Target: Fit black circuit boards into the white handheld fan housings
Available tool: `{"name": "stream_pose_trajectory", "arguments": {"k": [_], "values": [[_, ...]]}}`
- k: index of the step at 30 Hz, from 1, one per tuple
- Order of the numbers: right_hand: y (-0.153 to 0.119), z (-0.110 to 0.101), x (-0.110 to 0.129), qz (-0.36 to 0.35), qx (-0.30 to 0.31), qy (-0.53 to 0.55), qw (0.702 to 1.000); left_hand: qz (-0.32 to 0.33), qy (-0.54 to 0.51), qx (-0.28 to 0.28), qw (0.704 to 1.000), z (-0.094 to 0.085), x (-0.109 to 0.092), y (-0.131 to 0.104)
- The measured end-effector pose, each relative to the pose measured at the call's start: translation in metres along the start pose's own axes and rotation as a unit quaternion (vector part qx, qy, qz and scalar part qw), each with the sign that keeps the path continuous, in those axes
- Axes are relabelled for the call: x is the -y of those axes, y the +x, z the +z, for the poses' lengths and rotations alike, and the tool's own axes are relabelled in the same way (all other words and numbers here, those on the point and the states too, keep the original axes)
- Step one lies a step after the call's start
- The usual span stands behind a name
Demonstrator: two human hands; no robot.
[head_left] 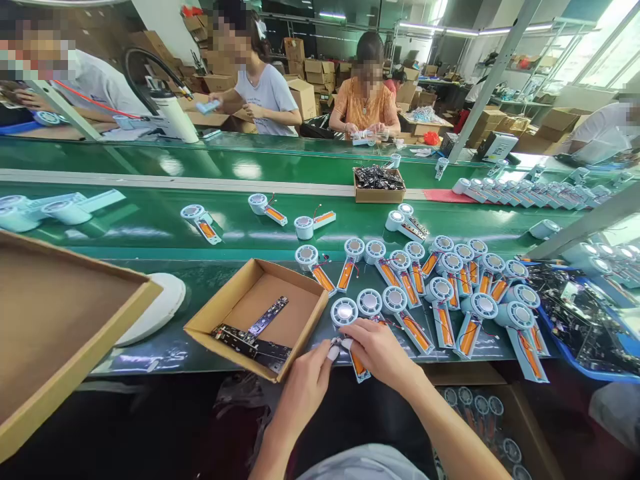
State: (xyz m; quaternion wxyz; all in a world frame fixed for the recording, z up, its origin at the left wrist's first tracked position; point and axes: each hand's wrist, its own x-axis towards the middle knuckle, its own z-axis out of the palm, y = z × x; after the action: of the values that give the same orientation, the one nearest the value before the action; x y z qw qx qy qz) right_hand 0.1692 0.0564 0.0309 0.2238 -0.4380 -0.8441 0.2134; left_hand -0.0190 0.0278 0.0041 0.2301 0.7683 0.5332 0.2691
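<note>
My left hand (310, 377) and my right hand (377, 350) meet at the bench's front edge, fingertips pinched together. White covers sit on the thumbs. Something small and dark is between the fingertips, too hidden to name. Just beyond my right hand is the round head of a light-blue handheld fan (344, 311); an orange strip in its open handle (359, 368) shows below the hands. To the right, several similar open fan bodies (395, 300) lie with orange strips and thin wires showing. Left of my hands, a cardboard tray (280, 280) holds several narrow circuit boards (269, 317).
A larger cardboard box (65, 320) and a white round object (155, 310) stand left. A blue bin of dark boards (585, 320) is at right. Beyond runs a green conveyor belt (240, 230) with fan bodies and a small box of boards (380, 193). Several people work opposite.
</note>
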Motion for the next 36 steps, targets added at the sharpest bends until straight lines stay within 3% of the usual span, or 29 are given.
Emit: {"name": "stream_pose_trajectory", "arguments": {"k": [5, 10, 12, 15, 18, 23, 26, 29, 32, 34, 36], "values": [[0.000, -0.001, -0.008, -0.036, 0.006, 0.045, 0.998, 0.017, -0.010, 0.035, 0.999, -0.005, -0.002, 0.004], [0.000, -0.005, 0.000, -0.013, 0.002, 0.035, 0.999, 0.011, -0.012, 0.041, 0.999, -0.002, -0.001, 0.004], [-0.006, -0.013, 0.005, 0.025, -0.031, 0.049, 0.998, -0.007, -0.026, 0.024, 0.999, 0.000, 0.000, 0.001], [-0.020, -0.023, 0.012, 0.139, -0.106, 0.073, 0.982, -0.061, -0.051, -0.011, 0.997, 0.002, 0.000, -0.005], [-0.030, -0.021, 0.012, 0.208, -0.104, 0.054, 0.971, -0.103, -0.079, -0.041, 0.991, 0.004, -0.001, -0.008], [-0.022, -0.005, 0.006, 0.164, -0.121, -0.041, 0.978, -0.064, -0.071, -0.107, 0.990, 0.008, 0.003, -0.007], [-0.007, -0.001, 0.005, 0.111, -0.141, -0.052, 0.982, -0.062, -0.064, -0.088, 0.992, 0.006, 0.007, -0.008], [0.008, 0.003, 0.009, 0.108, -0.139, 0.083, 0.981, -0.110, -0.083, -0.047, 0.989, 0.002, 0.006, -0.009], [0.016, 0.010, 0.013, 0.164, -0.124, 0.281, 0.938, -0.152, -0.131, -0.056, 0.978, -0.001, -0.001, -0.008], [0.016, 0.012, 0.015, 0.178, -0.113, 0.325, 0.922, -0.161, -0.171, -0.069, 0.970, -0.004, -0.006, -0.007], [0.013, 0.011, 0.015, 0.163, -0.112, 0.292, 0.936, -0.162, -0.200, -0.058, 0.964, -0.006, -0.011, -0.005]]}}
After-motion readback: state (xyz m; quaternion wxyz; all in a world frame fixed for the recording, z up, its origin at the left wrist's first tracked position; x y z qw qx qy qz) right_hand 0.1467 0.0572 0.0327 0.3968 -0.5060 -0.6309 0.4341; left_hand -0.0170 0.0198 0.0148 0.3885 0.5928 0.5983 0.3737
